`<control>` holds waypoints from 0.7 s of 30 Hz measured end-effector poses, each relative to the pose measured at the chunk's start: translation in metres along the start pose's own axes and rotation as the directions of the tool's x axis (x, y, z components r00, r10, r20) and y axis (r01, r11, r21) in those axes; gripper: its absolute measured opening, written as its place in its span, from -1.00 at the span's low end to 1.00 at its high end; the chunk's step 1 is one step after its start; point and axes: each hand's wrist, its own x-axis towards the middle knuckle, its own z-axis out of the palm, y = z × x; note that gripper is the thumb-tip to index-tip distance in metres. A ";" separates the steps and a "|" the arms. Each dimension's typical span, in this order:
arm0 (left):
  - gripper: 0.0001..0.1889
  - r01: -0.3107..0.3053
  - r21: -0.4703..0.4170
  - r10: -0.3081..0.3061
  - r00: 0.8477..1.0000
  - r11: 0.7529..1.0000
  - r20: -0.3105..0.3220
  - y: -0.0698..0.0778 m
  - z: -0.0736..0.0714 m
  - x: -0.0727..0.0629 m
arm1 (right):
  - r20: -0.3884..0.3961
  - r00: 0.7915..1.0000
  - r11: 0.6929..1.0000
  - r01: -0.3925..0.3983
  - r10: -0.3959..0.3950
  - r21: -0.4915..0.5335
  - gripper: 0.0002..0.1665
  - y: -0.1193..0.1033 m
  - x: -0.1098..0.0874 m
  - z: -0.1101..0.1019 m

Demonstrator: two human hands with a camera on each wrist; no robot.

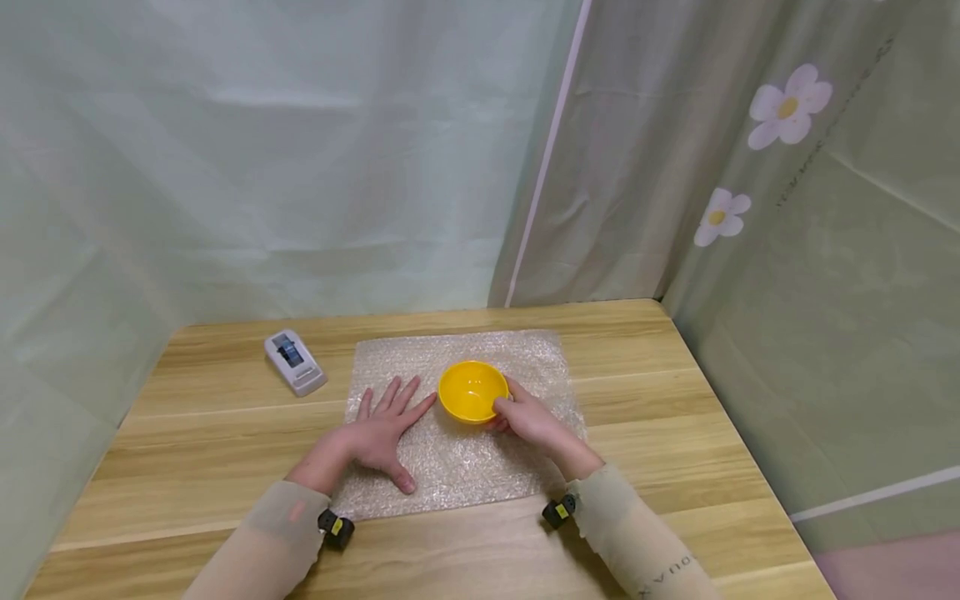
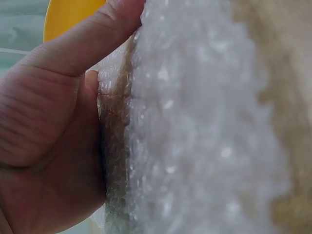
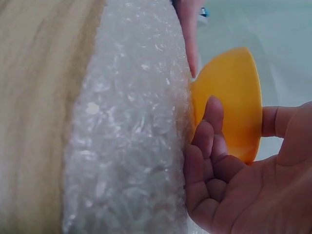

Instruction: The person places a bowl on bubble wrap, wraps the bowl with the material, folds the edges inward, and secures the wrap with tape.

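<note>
A yellow bowl (image 1: 471, 390) stands upright on a sheet of bubble wrap (image 1: 450, 475) spread over the table. My right hand (image 1: 531, 417) grips the bowl at its right side, the thumb at the rim and curled fingers against the outer wall, as the right wrist view shows on the bowl (image 3: 231, 97). My left hand (image 1: 378, 435) rests on the left part of the bubble wrap with its fingers spread straight. Its forefinger tip lies close to the bowl's left side; whether it touches cannot be made out.
A white and grey device with a dark window (image 1: 294, 361) lies on the wooden table (image 1: 660, 417) at the back left. Pale green curtains (image 1: 337, 167) hang behind the table and along both sides. Each wrist carries a small black camera (image 1: 335, 529).
</note>
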 end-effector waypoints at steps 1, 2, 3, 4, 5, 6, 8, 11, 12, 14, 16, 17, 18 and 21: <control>0.56 0.001 -0.001 -0.001 1.000 1.000 0.000 0.000 0.000 0.000 | 0.004 1.000 1.000 0.002 -0.002 0.000 -0.11 0.001 0.000 0.000; 0.56 0.001 -0.003 -0.001 1.000 1.000 -0.001 0.000 0.001 0.000 | 0.008 1.000 1.000 0.004 -0.004 0.003 -0.11 0.001 0.000 0.000; 0.56 0.002 -0.004 -0.002 1.000 1.000 -0.003 0.000 0.001 0.000 | 0.013 1.000 1.000 0.007 -0.007 0.006 -0.11 0.002 0.000 0.000; 0.56 0.003 -0.005 -0.003 1.000 1.000 -0.004 0.000 0.001 0.000 | 0.019 1.000 1.000 0.013 -0.013 0.003 -0.11 0.002 -0.001 0.000; 0.55 0.004 -0.009 -0.004 1.000 1.000 -0.004 0.000 0.001 0.000 | 0.022 1.000 1.000 0.010 -0.010 0.000 -0.12 0.002 -0.001 0.000; 0.55 0.005 -0.010 -0.005 1.000 1.000 -0.002 0.000 0.002 0.000 | 0.028 1.000 1.000 0.011 -0.011 -0.005 -0.12 0.003 -0.001 0.000; 0.54 0.007 -0.012 -0.007 1.000 1.000 -0.004 -0.001 0.002 0.000 | 0.033 0.999 1.000 0.010 -0.010 -0.015 -0.11 0.003 0.000 0.000; 0.53 0.006 -0.011 -0.006 1.000 1.000 -0.005 -0.001 0.002 0.000 | 0.032 0.999 0.999 0.010 -0.009 -0.032 -0.12 0.004 0.000 0.000; 0.53 0.005 -0.010 -0.005 1.000 1.000 -0.004 0.000 0.002 0.000 | 0.031 0.999 0.999 0.011 -0.010 -0.035 -0.12 0.004 0.000 0.000; 0.53 0.000 -0.013 0.000 1.000 1.000 -0.005 0.000 0.001 0.000 | 0.027 1.000 0.999 0.007 -0.006 -0.038 -0.13 0.005 0.000 0.000; 0.54 -0.003 -0.015 0.003 1.000 1.000 -0.006 0.001 0.001 0.000 | 0.023 1.000 0.999 0.009 -0.008 -0.043 -0.13 0.005 0.000 0.001; 0.54 -0.002 -0.017 0.002 1.000 1.000 -0.006 0.001 0.000 0.000 | 0.021 1.000 0.999 0.006 -0.005 -0.045 -0.14 0.006 -0.001 0.001; 0.54 -0.002 -0.019 0.002 1.000 1.000 -0.006 0.001 0.000 -0.001 | 0.020 1.000 0.999 0.006 -0.005 -0.050 -0.14 0.006 -0.001 0.001; 0.53 0.000 -0.019 0.000 1.000 1.000 -0.007 0.001 -0.001 -0.001 | 0.011 1.000 0.998 0.003 -0.002 -0.060 -0.14 0.007 0.000 0.001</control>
